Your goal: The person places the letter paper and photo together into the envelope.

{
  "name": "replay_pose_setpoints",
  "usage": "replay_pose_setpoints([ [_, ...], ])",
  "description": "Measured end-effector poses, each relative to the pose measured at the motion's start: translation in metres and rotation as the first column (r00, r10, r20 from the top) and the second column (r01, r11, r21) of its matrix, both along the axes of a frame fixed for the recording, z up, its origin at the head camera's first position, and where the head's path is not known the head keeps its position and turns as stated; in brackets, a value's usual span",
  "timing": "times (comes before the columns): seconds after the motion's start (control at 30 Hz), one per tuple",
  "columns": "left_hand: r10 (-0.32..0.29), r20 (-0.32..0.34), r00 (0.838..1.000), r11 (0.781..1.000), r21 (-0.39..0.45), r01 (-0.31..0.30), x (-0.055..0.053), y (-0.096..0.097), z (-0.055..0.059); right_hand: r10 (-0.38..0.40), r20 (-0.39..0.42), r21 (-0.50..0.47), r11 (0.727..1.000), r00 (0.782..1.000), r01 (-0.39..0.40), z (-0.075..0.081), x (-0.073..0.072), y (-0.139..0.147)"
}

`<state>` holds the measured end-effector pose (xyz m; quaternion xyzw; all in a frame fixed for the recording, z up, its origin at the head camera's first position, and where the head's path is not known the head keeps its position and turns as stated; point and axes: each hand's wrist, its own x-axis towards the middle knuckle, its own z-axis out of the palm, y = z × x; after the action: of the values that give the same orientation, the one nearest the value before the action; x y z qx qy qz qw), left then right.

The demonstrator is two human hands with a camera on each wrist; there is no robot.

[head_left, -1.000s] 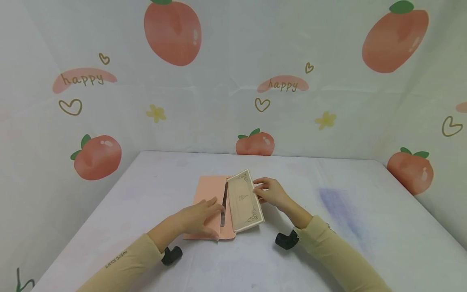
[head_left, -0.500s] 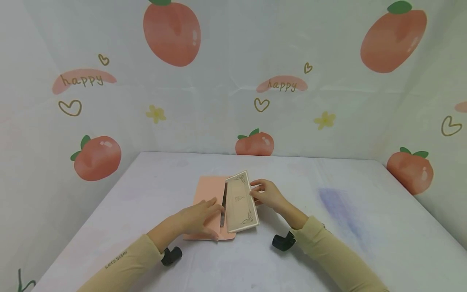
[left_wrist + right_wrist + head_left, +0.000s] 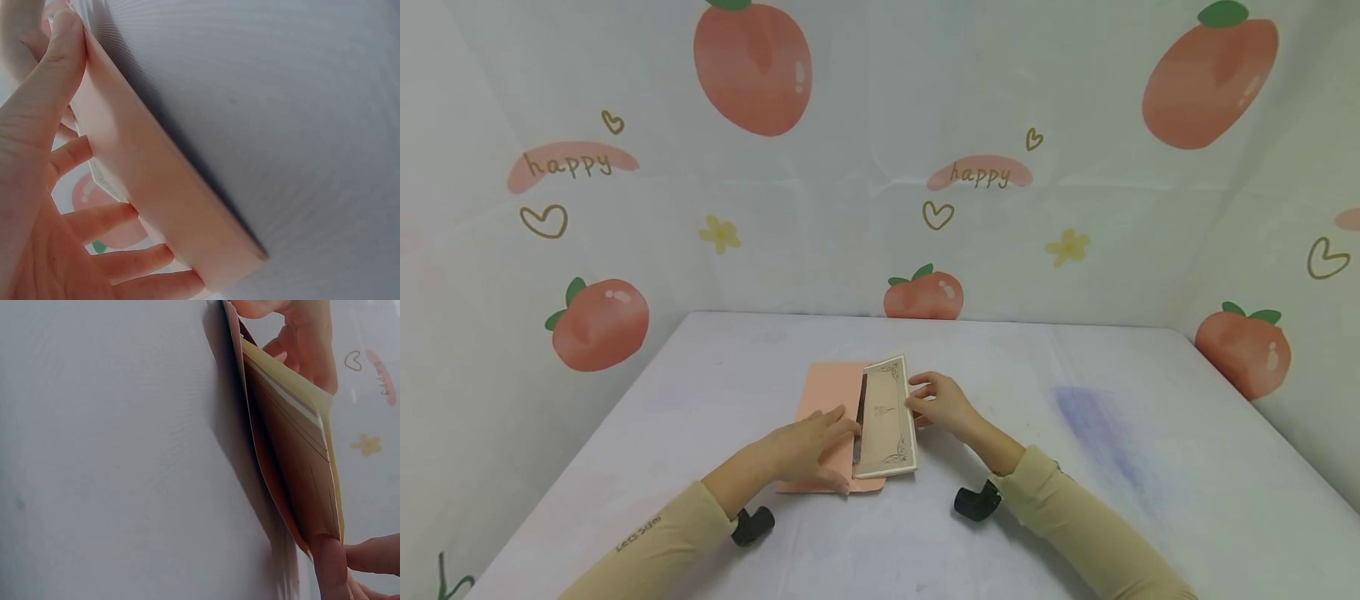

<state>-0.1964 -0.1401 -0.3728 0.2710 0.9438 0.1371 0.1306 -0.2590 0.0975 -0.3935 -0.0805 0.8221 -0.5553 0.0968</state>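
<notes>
A pink envelope (image 3: pixel 831 392) lies on the white table, with a dark opening along its right side. My left hand (image 3: pixel 805 446) rests on it, fingers spread and fairly straight; in the left wrist view the thumb and fingertips touch the pink paper (image 3: pixel 156 181). A cream card (image 3: pixel 887 425) with ornamental corners leans over the envelope's right part, its left edge at the opening. My right hand (image 3: pixel 946 406) pinches the card's right edge between thumb and fingers. In the right wrist view the card (image 3: pixel 303 437) shows layered edges and tilts above the envelope's lower sheet.
Black wrist cameras (image 3: pixel 977 502) hang below both wrists. The tabletop (image 3: pixel 1112 517) bears a faint blue-purple smudge (image 3: pixel 1097 429) at the right. A white cloth backdrop (image 3: pixel 850 217) with peach prints stands behind the table.
The card and my right hand have moved left, bringing the card's left edge closer over the opening; the card stands straighter. My left hand and the envelope have stayed put.
</notes>
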Motion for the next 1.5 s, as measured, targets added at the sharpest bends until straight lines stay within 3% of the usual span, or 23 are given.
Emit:
replay_pose_setpoints([
  [0.87, 0.007, 0.009, 1.0, 1.0, -0.019, -0.007, 0.001, 0.0, 0.002, 0.021, -0.007, -0.019, 1.0, 1.0, -0.021, 0.0, 0.009, -0.021],
  [1.5, 0.02, 0.014, 1.0, 0.999, -0.026, -0.02, 0.001, 0.001, 0.002, 0.082, -0.034, -0.035, 0.996, 0.996, -0.083, -0.005, 0.011, -0.029],
])
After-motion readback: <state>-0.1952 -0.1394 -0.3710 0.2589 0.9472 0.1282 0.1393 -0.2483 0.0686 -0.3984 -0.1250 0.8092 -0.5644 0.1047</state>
